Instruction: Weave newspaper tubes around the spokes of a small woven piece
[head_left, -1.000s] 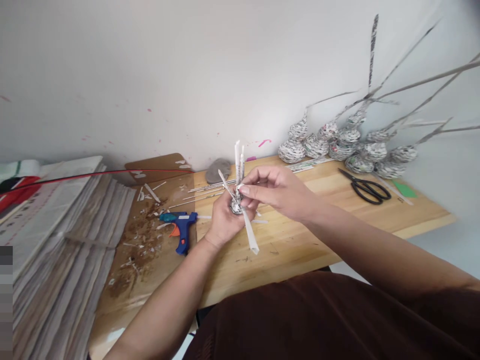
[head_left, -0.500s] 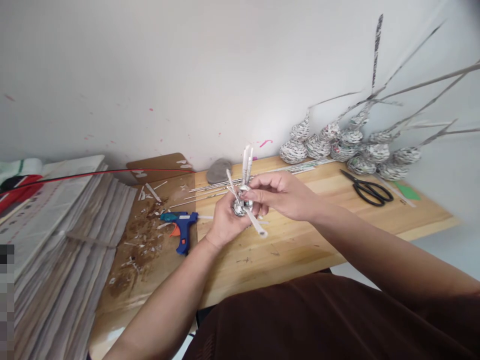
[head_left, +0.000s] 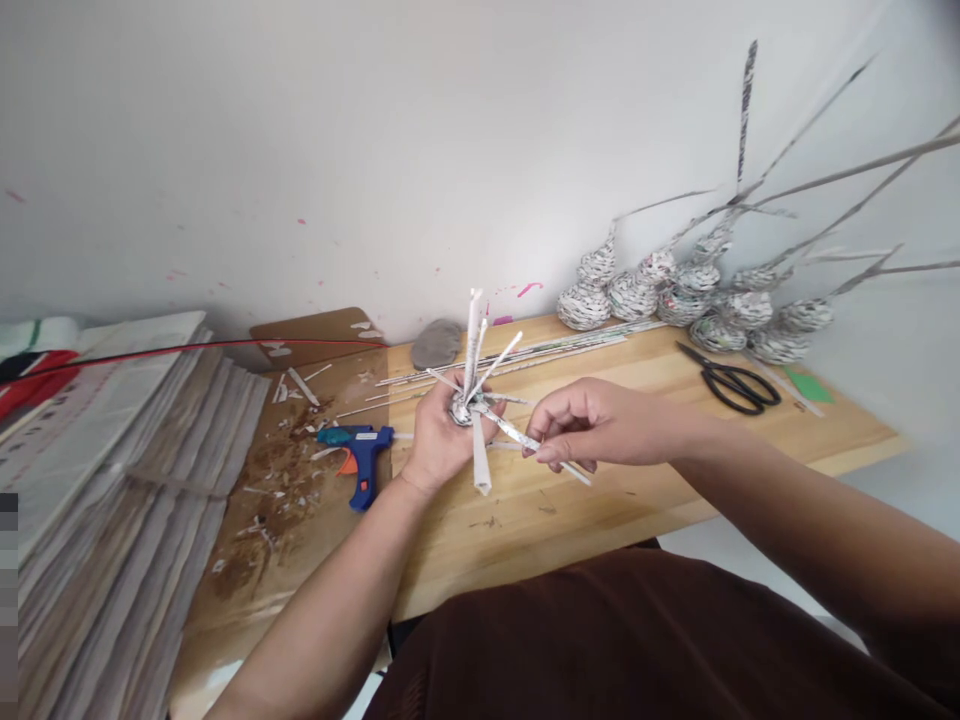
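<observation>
Cupped around a small woven piece of rolled newspaper point(head_left: 460, 408) is my left hand point(head_left: 436, 435), above the wooden table. Several paper rods stick out of the piece, some upright and others sideways. A pale rod point(head_left: 481, 455) points down toward me. My right hand point(head_left: 592, 425) pinches another paper rod point(head_left: 511, 430) between thumb and fingers, to the right of the weave. This rod runs from the woven piece to beyond my fingertips. My palm and fingers hide part of the weave.
A blue glue gun point(head_left: 364, 460) lies left of my hands, among paper scraps. Newspapers point(head_left: 150, 480) are stacked at far left. Long paper rods point(head_left: 540, 350) and a grey stone-like lump point(head_left: 436, 344) lie behind. Woven gourd shapes point(head_left: 585, 304) and black scissors point(head_left: 739, 385) are at right.
My right hand has moved from close over the weave out to the right and slightly down, now pinching a rod. The woven piece has turned in my left hand, so its rods fan out differently.
</observation>
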